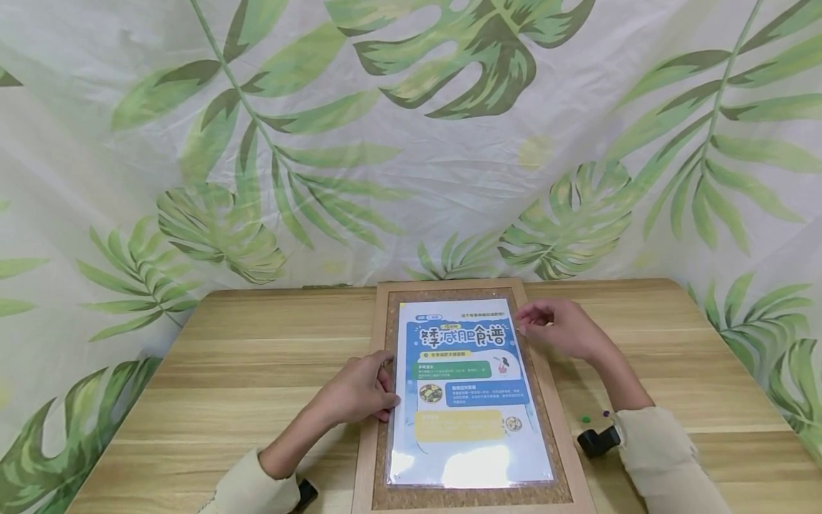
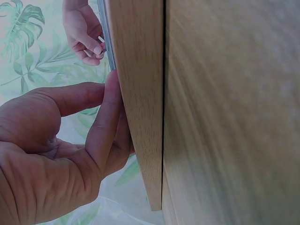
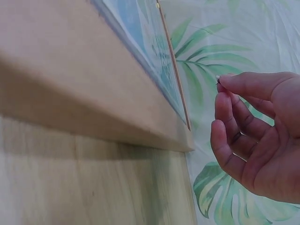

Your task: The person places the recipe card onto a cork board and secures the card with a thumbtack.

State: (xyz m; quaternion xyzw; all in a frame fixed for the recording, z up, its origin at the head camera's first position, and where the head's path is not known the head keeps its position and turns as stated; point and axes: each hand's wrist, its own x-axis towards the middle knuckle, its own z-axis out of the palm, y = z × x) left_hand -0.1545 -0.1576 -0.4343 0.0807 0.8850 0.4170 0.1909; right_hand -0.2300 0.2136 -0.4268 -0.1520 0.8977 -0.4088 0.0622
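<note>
Right grip point(image 1: 561, 328) beside “减肥食谱” poster point(image 1: 469, 392)

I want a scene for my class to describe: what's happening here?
A person is at a table with a poster lying on a board. The left hand touches the board's left side; the right hand, by the poster's upper right edge, pinches something tiny, perhaps a pin. A green bit and a purple bit lie on the table.
</note>
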